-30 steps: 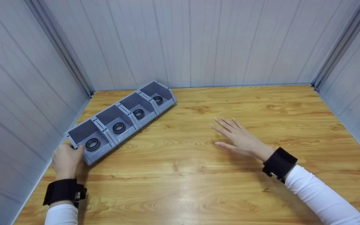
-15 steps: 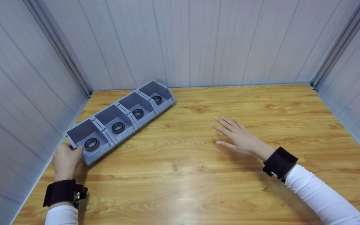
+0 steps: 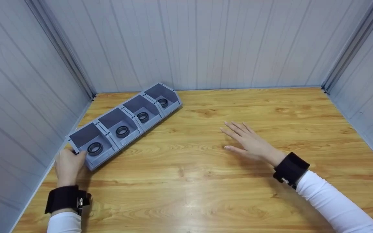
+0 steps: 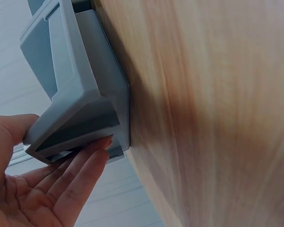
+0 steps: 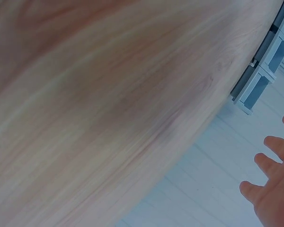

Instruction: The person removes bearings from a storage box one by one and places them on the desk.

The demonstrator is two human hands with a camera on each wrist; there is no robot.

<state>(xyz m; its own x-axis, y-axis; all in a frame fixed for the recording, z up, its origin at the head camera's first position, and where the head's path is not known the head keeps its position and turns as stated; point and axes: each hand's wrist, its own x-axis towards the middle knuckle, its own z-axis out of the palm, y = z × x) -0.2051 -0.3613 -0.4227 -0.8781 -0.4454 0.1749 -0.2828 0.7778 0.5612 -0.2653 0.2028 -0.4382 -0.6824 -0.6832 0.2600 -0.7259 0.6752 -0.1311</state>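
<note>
A row of joined grey storage bins [image 3: 131, 137] stands slantwise on the wooden table, from the front left toward the back wall. Each bin holds one dark ring-shaped bearing, such as the nearest bearing [image 3: 95, 149]. My left hand [image 3: 69, 164] grips the near end of the row by its side wall. In the left wrist view, the thumb lies over the rim of the bin [image 4: 80, 80] and the fingers reach along its outer side. My right hand [image 3: 249, 142] is spread with fingers straight over the table, right of the bins, holding nothing.
The wooden table [image 3: 186, 184] is bounded by a pale panelled back wall [image 3: 196, 45], a left wall [image 3: 15, 106] close beside my left hand, and a right wall [image 3: 371, 97]. Black bands, such as the right wristband [image 3: 291, 170], circle both wrists.
Almost nothing differs. My left hand keeps its grip on the bin row, which stays in place, and my right hand has shifted very slightly to the right.
</note>
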